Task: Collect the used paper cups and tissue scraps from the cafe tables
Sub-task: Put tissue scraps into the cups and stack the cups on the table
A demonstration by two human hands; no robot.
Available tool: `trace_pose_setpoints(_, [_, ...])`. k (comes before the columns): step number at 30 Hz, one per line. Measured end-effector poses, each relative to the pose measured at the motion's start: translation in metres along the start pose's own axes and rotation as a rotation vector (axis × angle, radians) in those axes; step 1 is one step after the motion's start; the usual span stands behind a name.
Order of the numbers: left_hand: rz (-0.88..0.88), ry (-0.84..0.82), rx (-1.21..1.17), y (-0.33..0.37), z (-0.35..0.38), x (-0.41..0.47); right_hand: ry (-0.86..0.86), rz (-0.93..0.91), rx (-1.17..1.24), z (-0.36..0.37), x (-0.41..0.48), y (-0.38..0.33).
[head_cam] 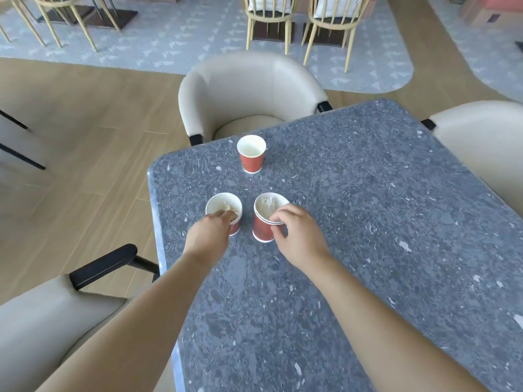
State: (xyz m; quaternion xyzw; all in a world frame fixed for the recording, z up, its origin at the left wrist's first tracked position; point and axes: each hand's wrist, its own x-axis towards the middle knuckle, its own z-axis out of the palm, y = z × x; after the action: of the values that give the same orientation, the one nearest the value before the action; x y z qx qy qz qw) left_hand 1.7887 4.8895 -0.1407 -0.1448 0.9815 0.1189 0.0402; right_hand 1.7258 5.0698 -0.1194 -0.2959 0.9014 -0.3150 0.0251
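My left hand (210,236) curled over the near rim of the tissue-filled cup (219,200). My right hand (297,236) pinched the stacked cups (261,229) just left of it. Firm rim grips, I judged, would keep scraps inside. A third cup (251,154) stood beyond both hands.

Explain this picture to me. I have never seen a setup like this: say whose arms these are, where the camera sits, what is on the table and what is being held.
There is no machine here, only a person clearing a cafe table with bare hands. The single picture comes from a camera worn on the person's head, looking forward and down, so both arms reach in from below.

Red paper cups stand on the table. The left hand curls its fingers over the rim of the left cup, which holds tissue. The right hand grips the rim of a stack of nested cups, also with tissue inside. A far cup stands alone, untouched, and looks empty. Chairs surround the table.
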Motion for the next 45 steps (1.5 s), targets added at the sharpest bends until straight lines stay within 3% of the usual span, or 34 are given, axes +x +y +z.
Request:
trace_pose_setpoints(13, [-0.055, 0.021, -0.011, -0.007, -0.003, 0.060, 0.242, -0.190, -0.011, -0.029, 0.125, -0.020])
trace_pose_setpoints(29, [-0.041, 0.086, -0.057, -0.017, -0.003, 0.082, 0.017, -0.275, -0.221, 0.005, 0.183, 0.004])
trace_pose_setpoints(45, [-0.019, 0.074, -0.055, -0.018, -0.006, 0.092, 0.133, -0.284, -0.184, -0.012, 0.214, -0.002])
